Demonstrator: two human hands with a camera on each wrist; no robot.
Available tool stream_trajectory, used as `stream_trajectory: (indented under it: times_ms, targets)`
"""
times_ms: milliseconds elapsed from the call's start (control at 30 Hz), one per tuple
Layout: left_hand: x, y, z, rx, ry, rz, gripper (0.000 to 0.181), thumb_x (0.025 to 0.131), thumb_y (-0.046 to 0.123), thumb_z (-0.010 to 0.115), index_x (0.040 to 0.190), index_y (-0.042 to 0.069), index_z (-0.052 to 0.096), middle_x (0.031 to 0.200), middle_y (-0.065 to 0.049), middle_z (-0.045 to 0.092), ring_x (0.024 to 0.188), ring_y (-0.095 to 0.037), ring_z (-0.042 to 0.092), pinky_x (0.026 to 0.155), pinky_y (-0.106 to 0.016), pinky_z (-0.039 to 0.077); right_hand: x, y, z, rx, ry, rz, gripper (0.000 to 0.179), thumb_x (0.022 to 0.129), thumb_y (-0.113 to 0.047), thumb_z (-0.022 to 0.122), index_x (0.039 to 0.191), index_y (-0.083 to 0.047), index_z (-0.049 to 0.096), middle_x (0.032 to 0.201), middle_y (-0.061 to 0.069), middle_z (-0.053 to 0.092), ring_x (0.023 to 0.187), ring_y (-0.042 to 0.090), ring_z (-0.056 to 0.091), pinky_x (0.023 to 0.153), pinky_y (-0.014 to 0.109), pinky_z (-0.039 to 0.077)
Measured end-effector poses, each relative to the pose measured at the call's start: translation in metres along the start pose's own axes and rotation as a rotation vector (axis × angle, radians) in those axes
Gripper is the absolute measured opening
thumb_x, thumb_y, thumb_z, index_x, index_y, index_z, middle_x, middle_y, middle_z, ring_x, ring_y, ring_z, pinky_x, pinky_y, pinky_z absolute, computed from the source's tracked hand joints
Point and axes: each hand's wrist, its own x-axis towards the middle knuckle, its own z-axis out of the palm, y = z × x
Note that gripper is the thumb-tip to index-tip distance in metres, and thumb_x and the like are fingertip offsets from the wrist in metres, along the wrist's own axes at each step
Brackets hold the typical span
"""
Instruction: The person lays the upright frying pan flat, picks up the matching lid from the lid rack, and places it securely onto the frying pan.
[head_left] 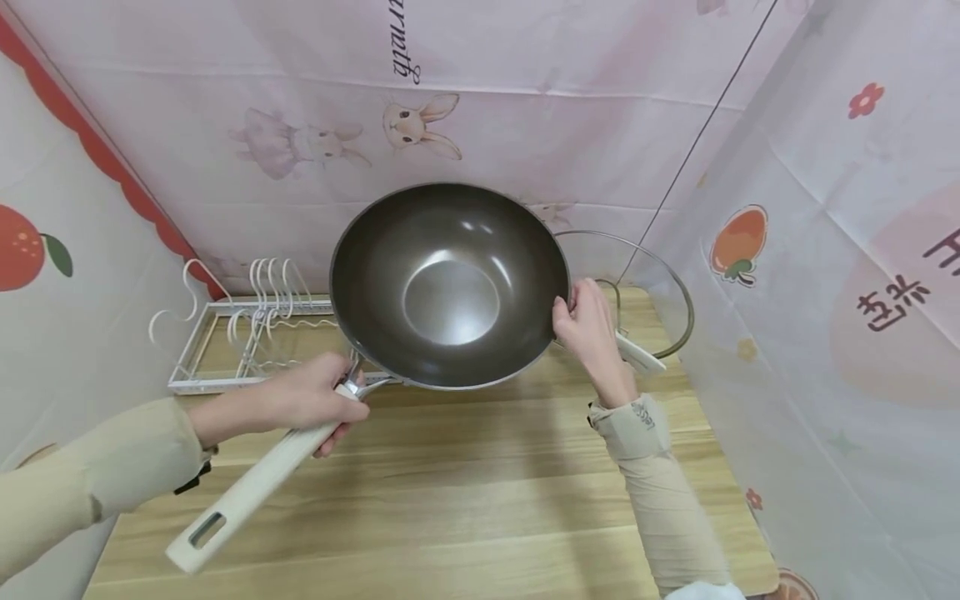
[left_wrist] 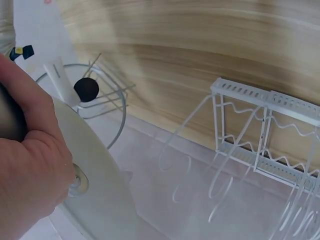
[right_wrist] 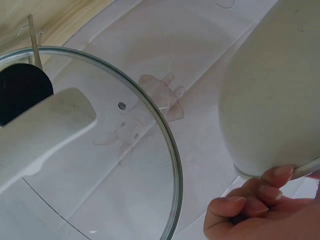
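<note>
A wok (head_left: 450, 283) with a dark inside and a pale outside is held over the far part of the table, its inside facing the head camera. My left hand (head_left: 311, 392) grips it where the long cream handle (head_left: 255, 492) meets the metal neck. With thumb and curled fingers, my right hand (head_left: 588, 325) pinches the rim on the right side. In the right wrist view the fingertips (right_wrist: 280, 172) lie at the lower edge of the pale outer wall (right_wrist: 275, 90).
A white wire rack (head_left: 187, 385) stands at the back left. On the back right a glass lid (head_left: 684, 292) with a cream handle (head_left: 637, 353) stands upright in a wire holder (left_wrist: 102, 97). Printed cloth walls (head_left: 810, 250) enclose the wooden table (head_left: 465, 500).
</note>
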Motion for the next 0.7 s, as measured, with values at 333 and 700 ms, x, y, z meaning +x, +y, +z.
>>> stream_trajectory:
  times_ms: [333,700]
  targets:
    - [0.009,-0.007,0.004,0.107,0.003,0.035,0.015,0.083,0.002,0.058,0.088,0.000,0.044,0.049,-0.009,0.059,0.035,-0.024,0.058,0.038,-0.044,0.053,-0.029,0.011,0.001,0.020,0.092,0.026,0.025,0.086,-0.007,0.058,0.069,-0.007,0.040,0.075,0.009,0.041,0.069,0.031,0.043,0.062,0.038,0.034]
    - [0.015,-0.021,0.020,0.094,-0.024,0.081,0.013,0.080,-0.002,0.057,0.085,0.001,0.045,0.046,-0.006,0.055,0.033,-0.017,0.055,0.034,-0.042,0.051,-0.064,0.030,0.012,0.031,0.158,0.072,0.023,0.085,-0.006,0.059,0.069,-0.007,0.042,0.073,0.010,0.043,0.069,0.032,0.043,0.062,0.040,0.035]
